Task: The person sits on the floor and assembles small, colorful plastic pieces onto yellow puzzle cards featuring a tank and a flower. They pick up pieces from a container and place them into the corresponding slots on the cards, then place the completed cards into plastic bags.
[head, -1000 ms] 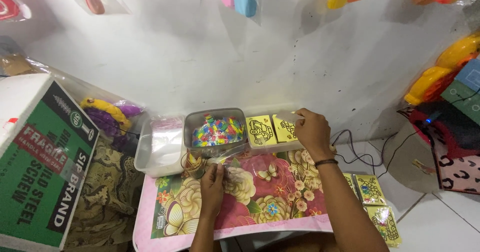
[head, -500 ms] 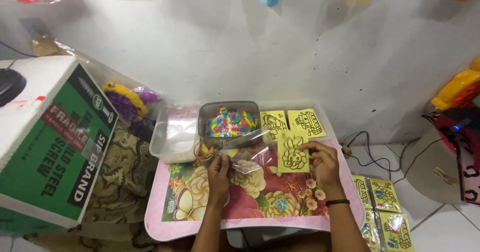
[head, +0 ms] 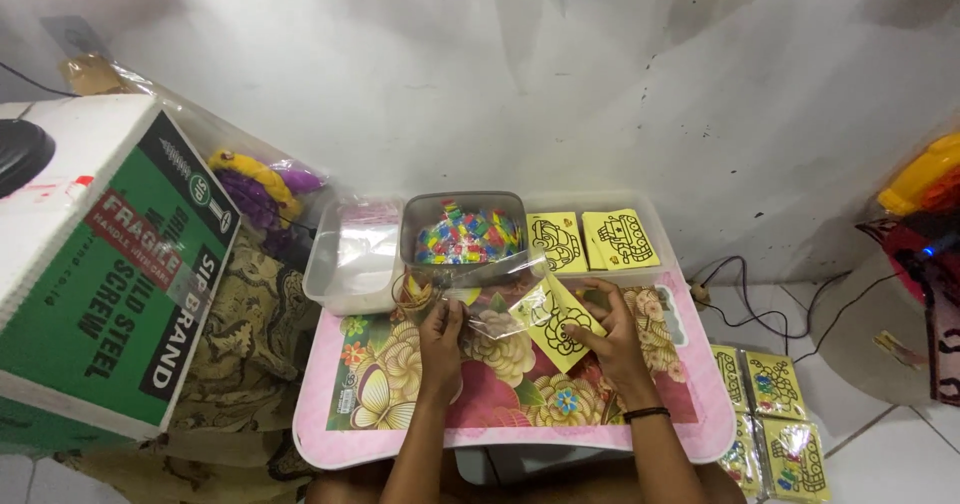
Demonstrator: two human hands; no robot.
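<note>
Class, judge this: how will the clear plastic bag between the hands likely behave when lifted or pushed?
The clear plastic bag looks thin and crinkled, so it is probably floppy and very light. Its glossy film may slip between the left hand and the right hand. The yellow card would likely stiffen it.

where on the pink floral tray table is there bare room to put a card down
Free: the near strip of the tray table between the left hand and right hand, and its left edge. Crowded: the far edge, with the bead tub, clear bin and yellow cards.
</note>
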